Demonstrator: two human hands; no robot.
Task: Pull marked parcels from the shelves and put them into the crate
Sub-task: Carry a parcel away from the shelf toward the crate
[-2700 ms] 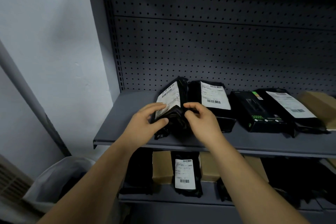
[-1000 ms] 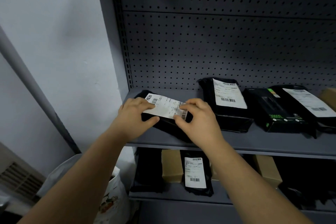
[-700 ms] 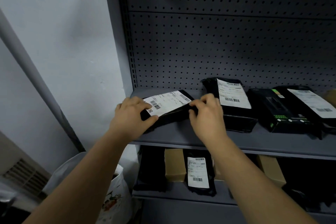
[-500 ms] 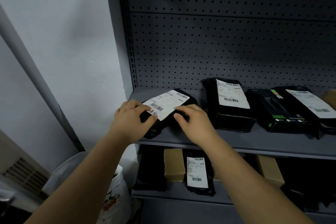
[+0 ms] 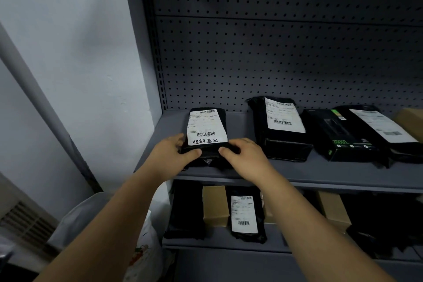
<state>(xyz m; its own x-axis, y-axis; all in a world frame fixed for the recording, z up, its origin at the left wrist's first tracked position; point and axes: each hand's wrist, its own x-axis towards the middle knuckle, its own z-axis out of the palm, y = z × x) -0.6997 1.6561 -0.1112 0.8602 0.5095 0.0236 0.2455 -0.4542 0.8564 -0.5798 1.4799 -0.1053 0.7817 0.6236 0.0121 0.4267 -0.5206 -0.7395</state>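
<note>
Fingers (image 5: 194,153) grip marked parcel (image 5: 207,128) on shelf (image 5: 320,174).

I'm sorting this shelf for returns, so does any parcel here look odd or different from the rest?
Yes. The black parcel at the left end of the upper shelf, held by the left hand and right hand, has handwritten black characters across the bottom of its white label. The other labels appear to show only print.

Between the left hand (image 5: 169,155) and right hand (image 5: 245,155), the black parcel (image 5: 206,155) is crinkled, faintly glossy plastic film; its label (image 5: 207,128) is matt white paper. The shelf (image 5: 320,174) beneath them looks like smooth, matt grey painted metal. Below them sits a dull brown cardboard box (image 5: 215,205).
</note>
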